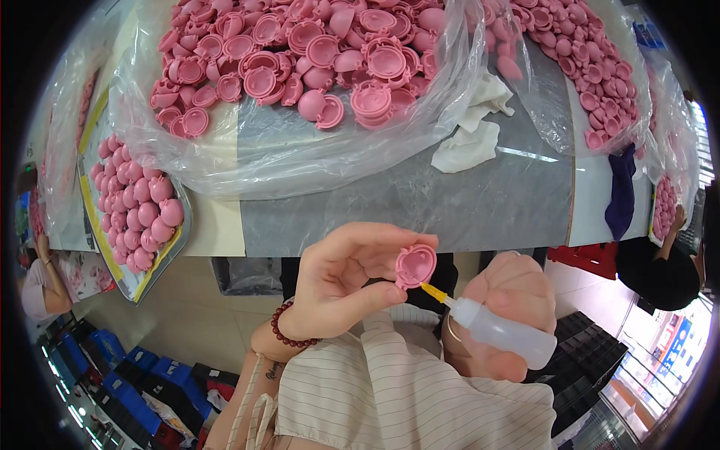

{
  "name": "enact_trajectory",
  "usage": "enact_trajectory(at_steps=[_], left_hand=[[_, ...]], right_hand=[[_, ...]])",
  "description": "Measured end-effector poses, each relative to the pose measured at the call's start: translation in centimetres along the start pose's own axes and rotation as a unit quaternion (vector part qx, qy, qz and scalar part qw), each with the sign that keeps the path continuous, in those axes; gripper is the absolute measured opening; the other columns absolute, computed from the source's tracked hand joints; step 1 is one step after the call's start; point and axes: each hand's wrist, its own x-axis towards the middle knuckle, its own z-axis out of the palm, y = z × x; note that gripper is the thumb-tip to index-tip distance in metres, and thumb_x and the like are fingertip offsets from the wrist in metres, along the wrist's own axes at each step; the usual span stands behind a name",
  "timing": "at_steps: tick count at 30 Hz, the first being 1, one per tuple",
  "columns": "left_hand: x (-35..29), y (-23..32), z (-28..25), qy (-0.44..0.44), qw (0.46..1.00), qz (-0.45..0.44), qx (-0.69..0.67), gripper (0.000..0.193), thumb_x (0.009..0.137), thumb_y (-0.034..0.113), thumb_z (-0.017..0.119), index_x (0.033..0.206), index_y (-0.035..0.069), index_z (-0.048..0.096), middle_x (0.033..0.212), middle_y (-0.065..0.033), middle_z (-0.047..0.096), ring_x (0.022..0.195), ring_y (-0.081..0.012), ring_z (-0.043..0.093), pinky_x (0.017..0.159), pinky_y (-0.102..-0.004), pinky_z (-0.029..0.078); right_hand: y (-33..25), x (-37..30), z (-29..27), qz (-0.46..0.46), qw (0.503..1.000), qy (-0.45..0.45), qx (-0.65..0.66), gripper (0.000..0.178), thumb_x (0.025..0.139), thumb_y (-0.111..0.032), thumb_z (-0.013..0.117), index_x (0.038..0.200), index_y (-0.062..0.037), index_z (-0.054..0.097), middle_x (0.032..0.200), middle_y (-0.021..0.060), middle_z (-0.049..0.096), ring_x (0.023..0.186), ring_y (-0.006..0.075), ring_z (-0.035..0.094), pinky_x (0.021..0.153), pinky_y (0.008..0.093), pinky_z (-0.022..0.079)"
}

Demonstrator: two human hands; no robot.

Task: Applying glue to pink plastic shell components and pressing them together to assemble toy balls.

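Note:
Between the thumb and fingers of my left hand [337, 281] is a small pink round plastic shell [415, 266], its hollow side facing up toward me. My right hand [517, 292] grips a translucent white squeeze bottle [506, 330] with a yellow needle tip [433, 292]. The tip meets the lower rim of the shell, or lies very close to it. Both hands are in front of the table's near edge, above my lap. A large heap of pink shells [322, 52], some open and some closed, lies on clear plastic sheeting beyond them.
A grey tray with yellow edging [135, 289] holds closed pink balls [139, 202] at the left. Crumpled white tissue [469, 146] lies on the grey tabletop [360, 217]. A dark purple cloth [621, 195] hangs at the right. Other people sit at both sides; black crates [589, 360] stand at lower right.

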Motion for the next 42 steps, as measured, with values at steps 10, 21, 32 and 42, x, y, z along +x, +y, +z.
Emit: enact_trajectory(at_steps=[10, 21, 32, 42], left_hand=[[0.0, 0.2, -0.6, -0.049, 0.999, 0.008, -0.015, 0.039, 0.072, -0.008, 0.056, 0.108, -0.006, 0.042, 0.112, -0.0233, 0.047, 0.099, -0.0192, 0.051, 0.085, -0.0301, 0.042], [-0.2, 0.2, -0.6, -0.045, 0.999, 0.015, -0.010, 0.038, 0.072, -0.008, 0.057, 0.108, -0.006, 0.043, 0.112, -0.0240, 0.047, 0.100, -0.0205, 0.052, 0.085, -0.0309, 0.042], [-0.3, 0.2, -0.5, -0.031, 0.997, 0.056, 0.043, 0.037, 0.070, -0.008, 0.059, 0.105, -0.007, 0.047, 0.111, -0.0246, 0.048, 0.096, -0.0221, 0.054, 0.081, -0.0313, 0.045], [-0.3, 0.5, 0.1, 0.027, 0.951, 0.144, 0.272, 0.032, 0.066, -0.007, 0.063, 0.097, -0.004, 0.055, 0.100, -0.0200, 0.056, 0.088, -0.0206, 0.058, 0.074, -0.0271, 0.047]], right_hand=[[-0.4, 0.4, 0.0, 0.045, 0.998, -0.030, 0.018, 0.056, 0.073, -0.052, 0.052, 0.080, 0.0034, 0.058, 0.060, 0.0045, 0.057, 0.040, 0.0118, 0.043, 0.034, 0.0228, 0.028], [0.3, 0.0, 0.1, -0.031, 0.999, -0.007, -0.001, 0.055, 0.081, -0.049, 0.043, 0.078, 0.0055, 0.053, 0.073, 0.0154, 0.059, 0.046, 0.0145, 0.048, 0.036, 0.0224, 0.036], [0.5, -0.4, 1.5, -0.009, 0.996, 0.086, 0.001, 0.061, 0.080, -0.055, 0.040, 0.084, 0.0040, 0.054, 0.058, 0.0028, 0.040, 0.046, 0.0101, 0.033, 0.038, 0.0224, 0.019], [0.7, -0.3, 1.0, -0.038, 0.997, 0.064, -0.001, 0.050, 0.083, -0.044, 0.043, 0.079, 0.0048, 0.052, 0.068, 0.0132, 0.057, 0.040, 0.0115, 0.044, 0.033, 0.0202, 0.029]])
